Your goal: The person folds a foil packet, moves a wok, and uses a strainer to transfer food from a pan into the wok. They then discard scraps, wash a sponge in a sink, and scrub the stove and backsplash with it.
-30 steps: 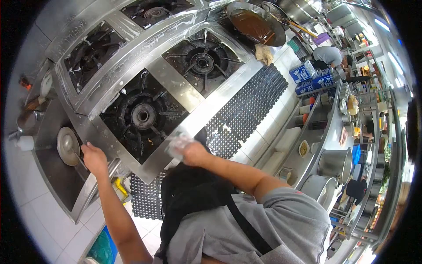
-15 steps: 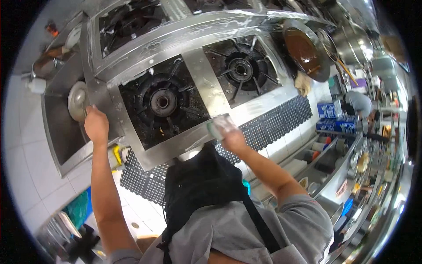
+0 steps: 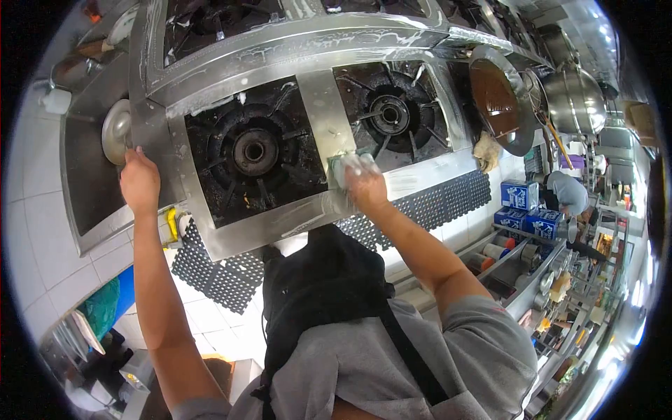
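My right hand (image 3: 365, 185) presses a foamy green scouring sponge (image 3: 338, 171) onto the steel strip (image 3: 327, 129) between two burners, near the stove's front edge. Left of it lies a black cast-iron burner (image 3: 255, 150); to its right is another burner (image 3: 389, 113). My left hand (image 3: 140, 180) is closed over the steel trough at the left of the stove. It seems to grip the thin handle of a ladle, whose head lies over a round metal dish (image 3: 112, 143). My fingers hide most of the handle.
Suds streak the raised steel ledge (image 3: 280, 59) behind the burners. A wok of brown liquid (image 3: 493, 94) stands at the right, with a cloth (image 3: 486, 152) below. Black perforated matting (image 3: 448, 204) covers the floor. Another person (image 3: 568, 190) bends near blue boxes (image 3: 519, 194).
My right hand and the sponge have moved up the steel strip, away from the front edge. The view has shifted slightly; my left hand stays by the round dish.
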Motion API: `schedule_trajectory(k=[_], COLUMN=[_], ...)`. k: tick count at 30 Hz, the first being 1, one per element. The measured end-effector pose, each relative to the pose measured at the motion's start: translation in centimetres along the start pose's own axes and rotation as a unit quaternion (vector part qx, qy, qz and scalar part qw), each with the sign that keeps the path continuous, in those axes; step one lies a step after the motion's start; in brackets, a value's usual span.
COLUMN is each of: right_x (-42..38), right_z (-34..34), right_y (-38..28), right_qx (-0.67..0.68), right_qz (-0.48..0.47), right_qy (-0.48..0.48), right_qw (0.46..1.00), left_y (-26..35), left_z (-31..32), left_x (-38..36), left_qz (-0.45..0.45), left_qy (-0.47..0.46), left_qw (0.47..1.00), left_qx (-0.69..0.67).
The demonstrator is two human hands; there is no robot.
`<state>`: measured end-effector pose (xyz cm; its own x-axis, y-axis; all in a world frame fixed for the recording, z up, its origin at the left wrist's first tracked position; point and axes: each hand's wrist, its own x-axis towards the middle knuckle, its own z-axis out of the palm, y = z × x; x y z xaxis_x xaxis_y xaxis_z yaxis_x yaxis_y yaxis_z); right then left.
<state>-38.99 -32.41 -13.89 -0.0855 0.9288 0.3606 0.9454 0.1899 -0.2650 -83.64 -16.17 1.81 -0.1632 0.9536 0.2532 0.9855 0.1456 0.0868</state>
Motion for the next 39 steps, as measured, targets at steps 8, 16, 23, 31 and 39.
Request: schedule_trajectory(k=[8, 16, 23, 31, 39], right_x=[4.5, 6.7, 2.3, 1.2, 5.0], right_z=[-2.3, -2.8, -3.4, -1.6, -0.8], right_y=[-0.6, -0.1, -3.9, -1.8, 0.8], right_qx=[-0.137, -0.251, -0.314, -0.282, -0.2], right_qz=[0.161, 0.115, 0.056, 0.053, 0.154], right_qy=[-0.216, -0.217, -0.207, -0.142, -0.13], right_qw=[0.953, 0.936, 0.925, 0.947, 0.959], left_y=[-0.4, -0.6, -0.5, -0.5, -0.6], left_z=[0.0, -0.3, -0.5, -0.7, -0.3], left_x=[-0.1, -0.3, -0.1, 0.0, -0.3], left_qz=[0.013, 0.03, 0.013, 0.017, 0.022], left_qy=[0.002, -0.001, -0.009, -0.01, -0.013], left_qw=[1.0, 0.998, 0.999, 0.998, 0.999], left_qx=[-0.019, -0.051, -0.044, -0.055, -0.042])
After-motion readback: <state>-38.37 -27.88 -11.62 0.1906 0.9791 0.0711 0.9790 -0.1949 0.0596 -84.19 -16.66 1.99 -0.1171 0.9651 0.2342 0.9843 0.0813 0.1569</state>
